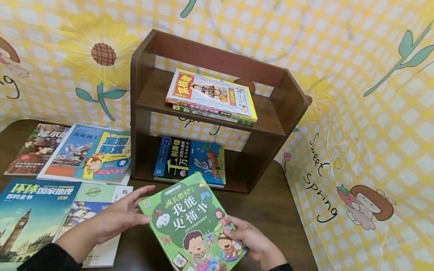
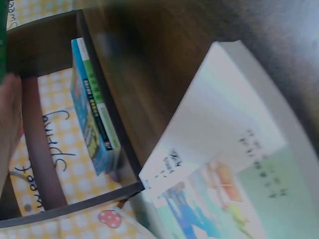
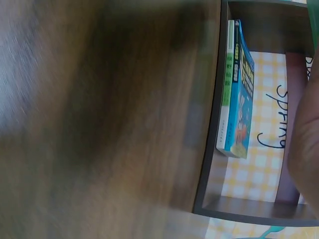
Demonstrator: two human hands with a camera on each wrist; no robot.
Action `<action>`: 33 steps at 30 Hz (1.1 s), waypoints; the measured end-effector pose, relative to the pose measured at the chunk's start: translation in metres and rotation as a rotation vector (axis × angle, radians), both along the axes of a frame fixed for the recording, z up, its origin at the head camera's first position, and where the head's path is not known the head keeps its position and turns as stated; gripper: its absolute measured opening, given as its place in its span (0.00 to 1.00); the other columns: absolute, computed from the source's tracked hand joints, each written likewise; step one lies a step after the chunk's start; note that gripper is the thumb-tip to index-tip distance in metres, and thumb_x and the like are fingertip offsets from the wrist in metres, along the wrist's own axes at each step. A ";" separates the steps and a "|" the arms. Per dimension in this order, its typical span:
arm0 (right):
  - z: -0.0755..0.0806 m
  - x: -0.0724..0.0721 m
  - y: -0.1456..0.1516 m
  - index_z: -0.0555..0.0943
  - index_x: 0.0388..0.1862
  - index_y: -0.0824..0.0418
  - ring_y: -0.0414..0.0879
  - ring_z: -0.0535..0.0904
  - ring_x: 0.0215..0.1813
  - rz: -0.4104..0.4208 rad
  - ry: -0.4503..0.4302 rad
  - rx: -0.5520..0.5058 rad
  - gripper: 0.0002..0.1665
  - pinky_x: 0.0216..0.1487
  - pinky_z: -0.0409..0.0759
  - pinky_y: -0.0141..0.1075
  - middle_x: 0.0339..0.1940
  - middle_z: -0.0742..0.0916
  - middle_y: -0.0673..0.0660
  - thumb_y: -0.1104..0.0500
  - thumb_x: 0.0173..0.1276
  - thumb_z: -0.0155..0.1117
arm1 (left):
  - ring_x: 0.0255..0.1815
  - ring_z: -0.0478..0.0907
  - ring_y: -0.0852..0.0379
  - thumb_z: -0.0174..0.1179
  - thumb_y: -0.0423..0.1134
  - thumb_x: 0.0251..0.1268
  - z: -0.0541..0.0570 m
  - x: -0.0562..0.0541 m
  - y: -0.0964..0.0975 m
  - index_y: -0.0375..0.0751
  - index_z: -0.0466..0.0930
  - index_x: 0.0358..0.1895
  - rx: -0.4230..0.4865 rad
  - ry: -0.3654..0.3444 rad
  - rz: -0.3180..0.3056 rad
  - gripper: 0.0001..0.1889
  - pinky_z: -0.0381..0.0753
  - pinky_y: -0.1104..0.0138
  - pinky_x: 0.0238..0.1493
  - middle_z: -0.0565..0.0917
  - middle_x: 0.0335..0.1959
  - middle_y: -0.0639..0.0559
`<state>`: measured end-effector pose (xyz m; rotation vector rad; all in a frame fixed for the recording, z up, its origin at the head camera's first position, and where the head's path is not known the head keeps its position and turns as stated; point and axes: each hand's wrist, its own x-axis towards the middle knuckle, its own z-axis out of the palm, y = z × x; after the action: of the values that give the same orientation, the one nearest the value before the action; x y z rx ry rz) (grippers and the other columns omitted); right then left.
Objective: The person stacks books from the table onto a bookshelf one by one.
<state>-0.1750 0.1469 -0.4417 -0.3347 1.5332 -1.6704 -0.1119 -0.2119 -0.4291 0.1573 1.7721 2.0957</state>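
A green children's book [image 1: 192, 233] with cartoon figures on its cover is held up, tilted, before the shelf. My right hand [image 1: 254, 241] grips its right edge, thumb on the cover and fingers behind. At the book's left edge is my left hand [image 1: 117, 218], its fingers loosely extended and the thumb tip at the edge; whether it touches is hard to tell. A brown two-tier bookshelf [image 1: 267, 160] stands behind. On its lower tier lie stacked books with a blue one [image 1: 193, 160] on top, seen also in the left wrist view [image 2: 92, 109].
A yellow-bordered book [image 1: 214, 94] tops a stack on the upper tier. Left of the shelf, several books cover the table [image 1: 273, 207], among them a clock-tower book [image 1: 20, 219], a white-edged book [image 1: 109, 245] and a blue-and-yellow one [image 1: 107, 157]. Patterned cloth [image 1: 366, 127] hangs behind and at right.
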 end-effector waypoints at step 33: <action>0.010 -0.036 0.009 0.68 0.71 0.53 0.44 0.83 0.50 0.145 -0.081 -0.127 0.29 0.51 0.81 0.38 0.50 0.86 0.52 0.44 0.81 0.30 | 0.50 0.80 0.50 0.70 0.24 0.49 0.009 0.010 0.010 0.42 0.33 0.78 0.032 0.046 -0.153 0.60 0.81 0.64 0.50 0.73 0.58 0.42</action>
<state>-0.2112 0.1559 -0.4321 -0.4298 1.3150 -1.6505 -0.1022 -0.2017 -0.4198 0.3410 1.6956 2.0271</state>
